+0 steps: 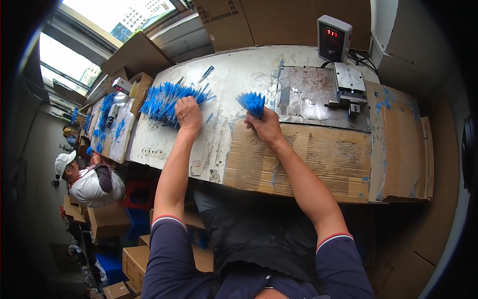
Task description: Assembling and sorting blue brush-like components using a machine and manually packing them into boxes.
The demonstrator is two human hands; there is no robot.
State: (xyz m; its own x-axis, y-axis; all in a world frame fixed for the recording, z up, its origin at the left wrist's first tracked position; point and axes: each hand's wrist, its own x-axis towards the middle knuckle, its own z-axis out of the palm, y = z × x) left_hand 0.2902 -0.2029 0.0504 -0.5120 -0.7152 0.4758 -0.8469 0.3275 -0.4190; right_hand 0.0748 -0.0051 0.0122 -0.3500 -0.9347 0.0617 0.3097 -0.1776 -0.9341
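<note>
A large heap of thin blue sticks (162, 103) with pale, pointed-looking ends lies on the left part of the white worktable (164, 147). My left hand (188, 114) is at the heap's right side, fingers curled down among the sticks, with the fingertips hidden. To the right, my right hand (266, 127) is closed around a bundle of the same blue sticks (252, 103), whose ends fan out above the fist. It is held over the table near the left edge of a flat cardboard sheet (308, 159).
A metal plate (306, 94) with a clamp-like metal fixture (350, 84) sits at the back right, beside a box with a red display (334, 39). A blue-handled tool (205, 74) lies behind the heap. At far left, a person in a white cap (64, 162) works at another table.
</note>
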